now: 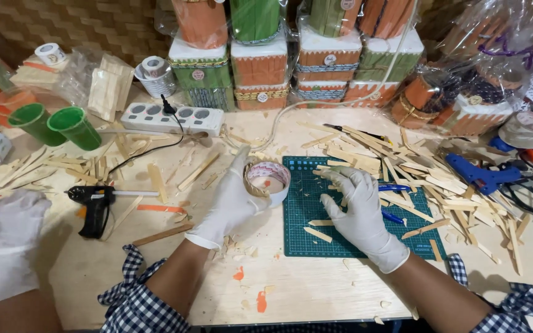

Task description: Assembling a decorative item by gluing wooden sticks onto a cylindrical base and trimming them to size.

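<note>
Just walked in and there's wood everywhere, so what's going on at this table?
A person in white gloves works over a green cutting mat. Their left hand holds a small white cup partly wrapped in flat wooden sticks, at the mat's left edge. Their right hand rests on the mat, fingers among a pile of loose wooden sticks. A black glue gun lies to the left. Another person's gloved hand shows at the far left.

We look down from a single head-worn camera, close and steep over the wooden table (316, 290), facing forward toward the stacked boxes (260, 68) at its far edge, with no second view sharing the scene.
</note>
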